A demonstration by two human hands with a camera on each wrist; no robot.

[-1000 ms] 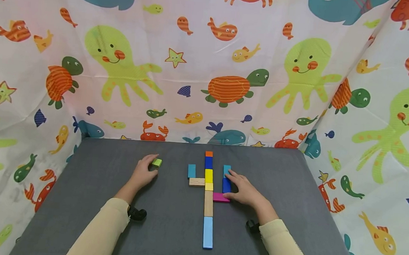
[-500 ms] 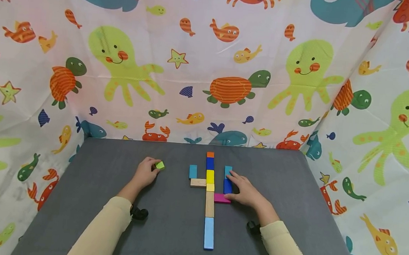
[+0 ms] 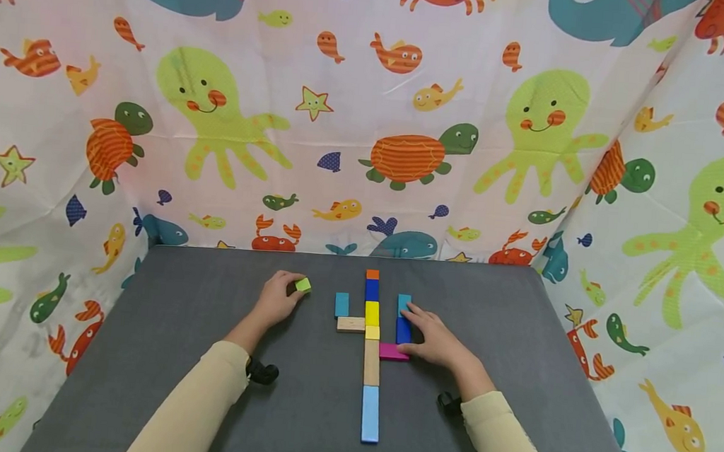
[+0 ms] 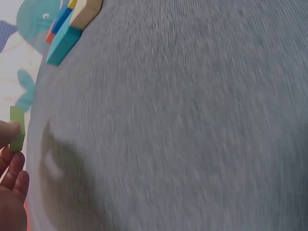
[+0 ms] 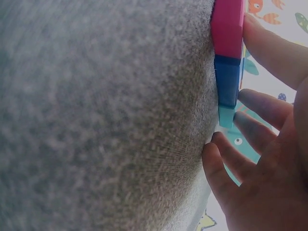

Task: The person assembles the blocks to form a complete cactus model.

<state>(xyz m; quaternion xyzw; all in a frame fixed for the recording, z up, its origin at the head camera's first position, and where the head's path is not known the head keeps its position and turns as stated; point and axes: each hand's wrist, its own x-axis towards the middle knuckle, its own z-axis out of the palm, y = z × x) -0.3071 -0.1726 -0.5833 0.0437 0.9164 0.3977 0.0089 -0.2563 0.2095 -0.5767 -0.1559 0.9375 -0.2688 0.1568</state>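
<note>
My left hand [image 3: 277, 297] pinches a small green block [image 3: 303, 285] between thumb and fingers. In the left wrist view the green block [image 4: 17, 129] is up off the grey table. My right hand [image 3: 433, 336] rests with spread fingers at the right side of a layout of blocks. Its thumb lies at the magenta block [image 3: 393, 352], and its fingers lie at the dark blue block [image 3: 402, 330] and the teal block [image 3: 403, 302]. The right wrist view shows these fingertips [image 5: 243, 94] along the blocks, curled round none of them.
A column runs through the middle: orange [image 3: 372, 274], dark blue, yellow, wooden [image 3: 372, 363] and light blue [image 3: 370, 415] blocks. On its left side, a wooden block [image 3: 351, 324] carries a teal block [image 3: 342, 305] at its far end. A printed curtain [image 3: 337, 139] hangs behind the table.
My left hand has lifted the green block and carried it to the right, toward the layout. My right hand has stayed in place.
</note>
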